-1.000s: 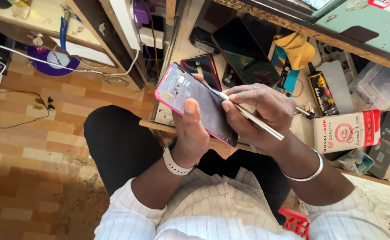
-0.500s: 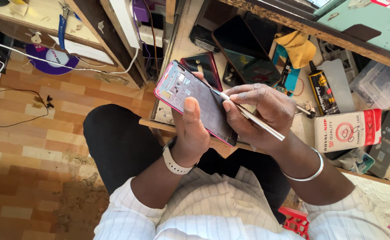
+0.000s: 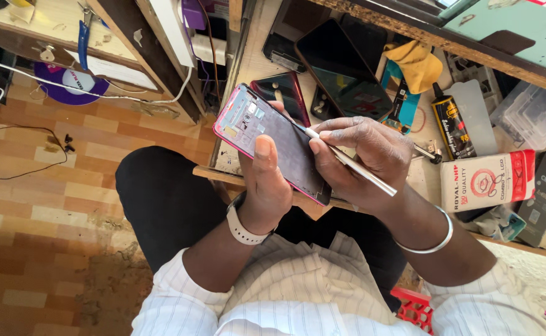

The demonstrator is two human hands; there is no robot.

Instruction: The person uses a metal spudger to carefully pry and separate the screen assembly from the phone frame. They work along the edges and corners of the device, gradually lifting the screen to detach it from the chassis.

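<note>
Head view: left hand (image 3: 265, 186) fingers clasp opened phone (image 3: 273, 142); right hand (image 3: 363, 163) fingers pinch metal tool (image 3: 354, 167) against it.

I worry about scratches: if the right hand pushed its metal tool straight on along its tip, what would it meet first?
The right hand aims the metal tool up-left; its tip already seems to touch the opened phone in the left hand.

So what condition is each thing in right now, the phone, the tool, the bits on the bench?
Pink-framed phone: back cover off, insides exposed, held tilted in left hand.
Silver tool: pinched in right hand, tip on the phone.
Glue tube: lying flat, capped.
Dark phones: lying flat, screens dark.
Yellow cloth: crumpled.
Red-and-white box: lying flat on its side.
</note>
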